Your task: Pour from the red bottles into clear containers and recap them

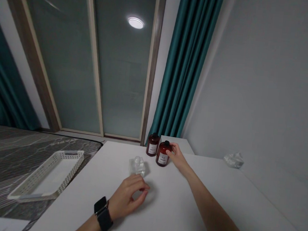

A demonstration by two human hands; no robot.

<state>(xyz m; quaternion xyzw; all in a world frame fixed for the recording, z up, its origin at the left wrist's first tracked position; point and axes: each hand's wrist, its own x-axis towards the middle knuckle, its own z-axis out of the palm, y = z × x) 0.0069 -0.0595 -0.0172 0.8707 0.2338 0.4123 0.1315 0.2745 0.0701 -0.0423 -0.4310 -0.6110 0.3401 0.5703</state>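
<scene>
At the far part of the white table, my right hand (176, 156) has its fingers and thumb around the right side of a dark red-brown bottle (162, 156) with a black cap and a white label. The bottle is upright. Just behind it to the left stands a matching bottle (152, 146), untouched. My left hand (130, 195), with a black watch at the wrist, hovers over the near middle of the table. Its fingers curl toward the thumb, and nothing shows between them. Directly beyond it lies a crumpled clear plastic piece (137, 165).
The white table (189, 208) reaches a grey wall on the right, where another crumpled clear plastic piece (233, 160) lies. A white perforated basket (66, 174) sits lower down to the left. A white box-like surface (180, 144) stands behind the bottles, before a teal curtain (186, 68).
</scene>
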